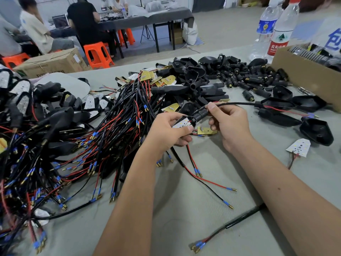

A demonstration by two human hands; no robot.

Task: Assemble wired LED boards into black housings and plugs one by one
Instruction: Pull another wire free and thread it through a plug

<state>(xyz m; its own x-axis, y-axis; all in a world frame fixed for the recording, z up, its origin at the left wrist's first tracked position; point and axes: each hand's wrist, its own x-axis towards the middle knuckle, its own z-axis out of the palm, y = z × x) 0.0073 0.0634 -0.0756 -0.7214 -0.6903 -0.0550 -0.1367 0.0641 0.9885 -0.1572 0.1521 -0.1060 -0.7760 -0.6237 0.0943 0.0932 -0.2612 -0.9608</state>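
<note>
At my far left lies a heap of finished units (pixel 22 100): matte black plastic shells with white, speckled LED faces, some tilted on their sides. Next to it sprawls the tangle of wired boards (pixel 88 145), thin black and red leads with glossy insulation, each ending in a blue sleeve and a small brass bullet tip; yellowish, shield-shaped board backs poke out at its far end.

My left hand (pixel 171 132) is curled round a black housing (pixel 191 120) with a white LED board (pixel 182 124) seated in its mouth, thumb pressed on the board's edge, fingers wrapped underneath. The board is flat, white and dotted with small pale squares. Its red and black leads hang below my palm and trail across the grey, slightly woven table cover (pixel 184 209).

A ribbed black plug (pixel 201 114) sits at the neck of the housing, between my two hands. My right hand (pixel 228 124) pinches the black sheathed cable (pixel 232 103) just behind that plug, thumb and forefinger tight on it, the other fingers folded in.

Beyond my hands is a pile of empty housings (pixel 191 78), smooth and teardrop-shaped, then a scatter of short cylindrical plugs (pixel 249 76) with brass ends. One loose white board (pixel 298 147) lies at my right, near a brown cardboard box (pixel 302 74) and two clear plastic bottles (pixel 273 28).
</note>
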